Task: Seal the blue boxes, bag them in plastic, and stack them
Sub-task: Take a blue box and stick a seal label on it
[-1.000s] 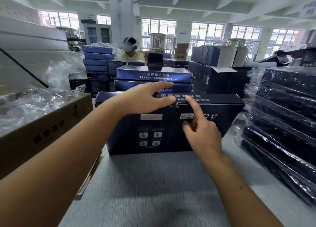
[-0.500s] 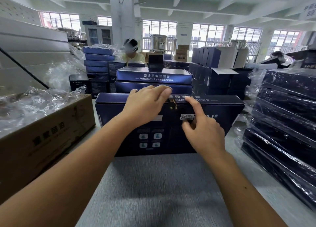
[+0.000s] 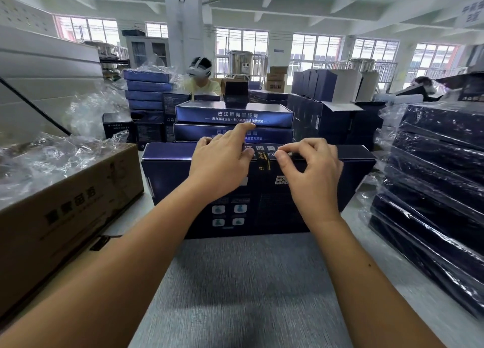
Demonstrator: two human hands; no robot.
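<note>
- A blue box is standing on its long edge in the middle of the grey worktop, with its broad printed face turned toward the camera.
- A barcode is showing on that face, partly hidden behind the right hand, and four small pictograms are sitting lower down.
- A small dark-and-gold sticker is lying across the top front edge of the box, between the two hands.
- The left hand is gripping the top edge just left of the sticker: its fingers are reaching over the top, with the index finger lifted and straight, and its thumb is pressing on the front.
- The right hand is holding the same edge just right of the sticker, with its fingers curling onto the top and its thumb tip touching the front face.
- A tall stack of bagged boxes, wrapped in clear plastic, is rising at the right side of the worktop, near the standing box.
- A brown cardboard carton is sitting on the left, with crumpled clear plastic bags spilling out of its top.
- Two more unwrapped boxes are lying flat, one on the other, right behind the standing one.
- Another person wearing a headset is sitting farther back among further piles of boxes.
</note>
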